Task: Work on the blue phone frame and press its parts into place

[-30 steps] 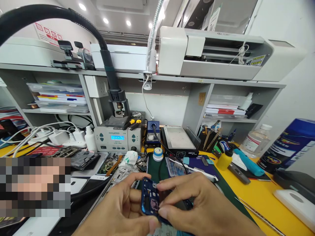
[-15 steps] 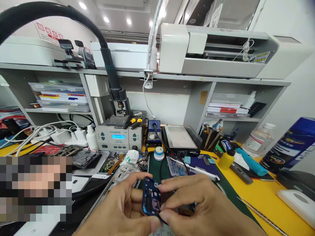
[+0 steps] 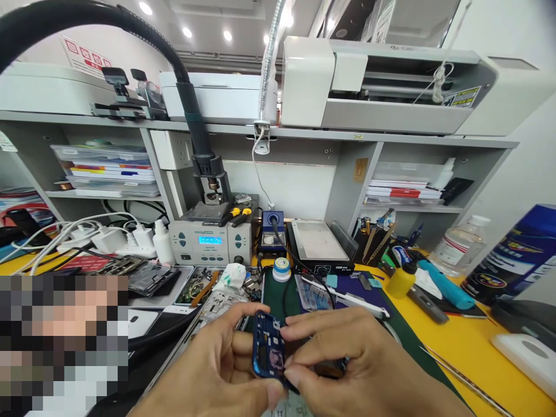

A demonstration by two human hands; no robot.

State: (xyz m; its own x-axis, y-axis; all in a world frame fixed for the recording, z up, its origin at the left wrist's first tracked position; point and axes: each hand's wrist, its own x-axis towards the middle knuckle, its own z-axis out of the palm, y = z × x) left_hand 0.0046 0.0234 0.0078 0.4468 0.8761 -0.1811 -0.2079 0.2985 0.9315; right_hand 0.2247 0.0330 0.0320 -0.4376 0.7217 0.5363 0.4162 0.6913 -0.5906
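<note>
Blue phone part (image 3: pixel 264 347): held up over the table (image 3: pixel 464 336), at the near side of the green mat (image 3: pixel 273 301); whether it is rested on anything cannot be told.
Left hand (image 3: pixel 217 365): curled around the rounded blue end, which is gripped between thumb and fingers.
Right hand (image 3: pixel 351 353): thumb and fingertips drawn narrowly together at the inner face; whether anything is pinched cannot be told.
Inner face: tilted and turned toward the right hand, its small fittings exposed.
Long axis: seemingly run left to right, from the clasped end to beneath the right hand; the far end is covered.
Fingertip work: judged to be fine handling at the inner side.
Next move: steady left support and light, precise fingertip pressure seem called for.
</note>
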